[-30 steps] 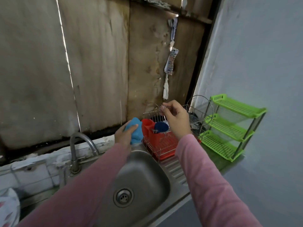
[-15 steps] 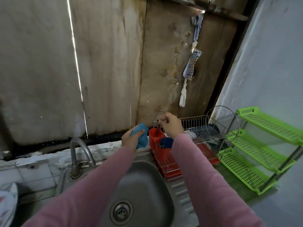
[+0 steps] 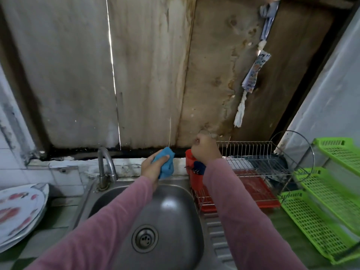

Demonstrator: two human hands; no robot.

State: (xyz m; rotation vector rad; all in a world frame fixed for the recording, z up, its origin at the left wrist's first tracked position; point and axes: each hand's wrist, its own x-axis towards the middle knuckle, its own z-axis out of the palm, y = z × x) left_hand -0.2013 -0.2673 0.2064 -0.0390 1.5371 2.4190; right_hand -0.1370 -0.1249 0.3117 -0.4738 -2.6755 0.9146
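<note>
At the sink [image 3: 175, 207], the left hand [image 3: 151, 169] clutched a blue cloth [image 3: 165, 164] just left of the rack [image 3: 255, 162]. The right hand [image 3: 206, 151] pinched the rack's end wire with curled fingers. A firm hold there should steady the rack for wiping.

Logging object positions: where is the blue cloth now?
In the head view, the blue cloth is mid-frame, gripped by the left hand above the sink's back edge, just left of the red cutlery holder.
</note>
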